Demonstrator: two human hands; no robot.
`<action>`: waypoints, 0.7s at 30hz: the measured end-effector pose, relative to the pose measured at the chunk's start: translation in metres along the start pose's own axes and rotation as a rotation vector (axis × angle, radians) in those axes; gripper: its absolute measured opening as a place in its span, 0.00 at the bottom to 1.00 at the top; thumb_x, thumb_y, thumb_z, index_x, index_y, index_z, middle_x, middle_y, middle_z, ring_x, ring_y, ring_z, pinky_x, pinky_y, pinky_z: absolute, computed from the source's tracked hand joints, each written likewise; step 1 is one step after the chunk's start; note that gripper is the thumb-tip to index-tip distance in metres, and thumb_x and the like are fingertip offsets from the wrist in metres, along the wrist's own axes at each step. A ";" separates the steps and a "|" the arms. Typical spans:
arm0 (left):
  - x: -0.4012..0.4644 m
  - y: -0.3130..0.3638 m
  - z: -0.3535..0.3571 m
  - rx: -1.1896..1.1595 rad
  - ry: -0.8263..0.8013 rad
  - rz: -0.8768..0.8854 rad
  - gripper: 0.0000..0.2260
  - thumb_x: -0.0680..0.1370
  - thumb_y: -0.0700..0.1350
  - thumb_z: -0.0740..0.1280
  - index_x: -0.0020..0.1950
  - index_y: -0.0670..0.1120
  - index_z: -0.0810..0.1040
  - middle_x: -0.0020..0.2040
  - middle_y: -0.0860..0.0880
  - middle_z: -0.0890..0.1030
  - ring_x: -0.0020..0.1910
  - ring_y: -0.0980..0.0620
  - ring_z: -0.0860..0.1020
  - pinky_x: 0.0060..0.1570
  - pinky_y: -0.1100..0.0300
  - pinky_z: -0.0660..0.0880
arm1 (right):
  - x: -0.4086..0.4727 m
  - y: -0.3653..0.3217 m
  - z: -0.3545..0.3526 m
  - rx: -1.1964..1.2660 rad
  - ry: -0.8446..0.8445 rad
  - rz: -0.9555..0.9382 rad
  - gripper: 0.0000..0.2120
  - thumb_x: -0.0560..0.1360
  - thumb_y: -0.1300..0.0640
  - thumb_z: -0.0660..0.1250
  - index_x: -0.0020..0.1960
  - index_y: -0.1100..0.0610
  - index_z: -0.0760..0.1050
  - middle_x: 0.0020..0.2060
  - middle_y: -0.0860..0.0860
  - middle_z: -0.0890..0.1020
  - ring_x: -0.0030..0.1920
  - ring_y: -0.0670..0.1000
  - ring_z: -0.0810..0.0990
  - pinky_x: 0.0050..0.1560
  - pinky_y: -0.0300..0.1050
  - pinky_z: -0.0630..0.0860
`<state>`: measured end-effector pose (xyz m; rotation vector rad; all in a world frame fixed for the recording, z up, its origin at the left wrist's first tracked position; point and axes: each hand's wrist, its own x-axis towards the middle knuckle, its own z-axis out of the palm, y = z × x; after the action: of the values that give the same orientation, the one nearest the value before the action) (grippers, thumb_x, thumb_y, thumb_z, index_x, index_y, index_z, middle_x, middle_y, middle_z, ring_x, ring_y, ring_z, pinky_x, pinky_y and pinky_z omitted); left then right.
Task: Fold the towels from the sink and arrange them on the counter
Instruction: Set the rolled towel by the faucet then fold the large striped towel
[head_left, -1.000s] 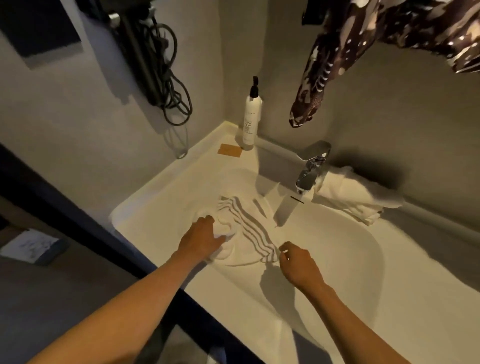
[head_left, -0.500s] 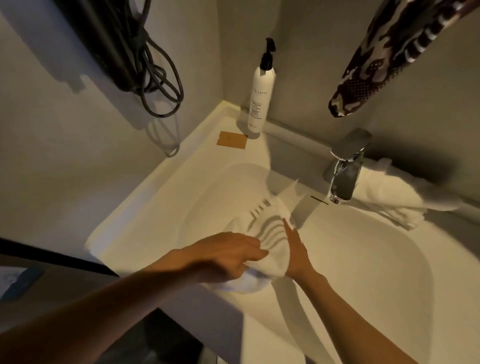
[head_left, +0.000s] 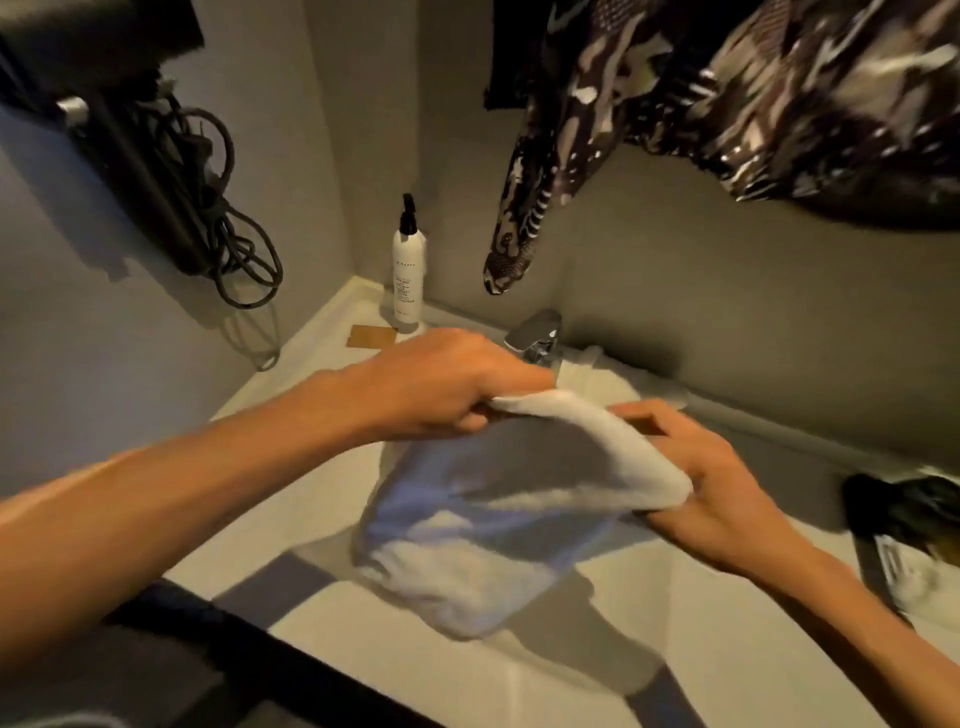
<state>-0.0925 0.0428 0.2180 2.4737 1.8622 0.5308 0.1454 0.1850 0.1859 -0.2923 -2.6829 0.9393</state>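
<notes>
Head view: I see both hands pinching one white towel along its top edge, left hand just before the faucet, right hand nearer me, the cloth hanging above the sink.

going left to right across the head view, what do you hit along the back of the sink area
coiled black cable on the left wall → brown card → pump bottle → hanging patterned cloth → faucet → folded white towel behind the faucet → dark item at the right edge
</notes>
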 end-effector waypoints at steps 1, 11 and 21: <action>0.014 0.015 -0.013 -0.024 0.021 0.001 0.12 0.75 0.46 0.60 0.56 0.53 0.76 0.46 0.47 0.84 0.45 0.45 0.82 0.39 0.54 0.75 | -0.011 -0.010 -0.030 0.014 0.034 0.033 0.08 0.66 0.58 0.69 0.45 0.58 0.79 0.44 0.43 0.79 0.45 0.38 0.77 0.42 0.33 0.72; 0.043 0.089 -0.033 0.101 -0.181 -0.161 0.17 0.70 0.65 0.68 0.41 0.51 0.77 0.30 0.55 0.75 0.31 0.54 0.78 0.29 0.66 0.67 | -0.130 -0.021 -0.202 -0.521 -0.134 0.067 0.09 0.67 0.43 0.64 0.39 0.42 0.63 0.30 0.45 0.73 0.31 0.47 0.73 0.34 0.51 0.72; 0.126 0.142 -0.001 0.315 0.144 -0.196 0.08 0.70 0.36 0.67 0.40 0.47 0.72 0.38 0.50 0.71 0.39 0.39 0.77 0.34 0.50 0.72 | -0.225 0.040 -0.270 -1.308 -0.003 0.222 0.16 0.70 0.55 0.70 0.51 0.49 0.66 0.47 0.51 0.70 0.37 0.55 0.78 0.25 0.49 0.75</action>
<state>0.0700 0.1183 0.2814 2.4432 2.3813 0.4487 0.4489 0.3077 0.3183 -0.8118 -2.8614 -0.9126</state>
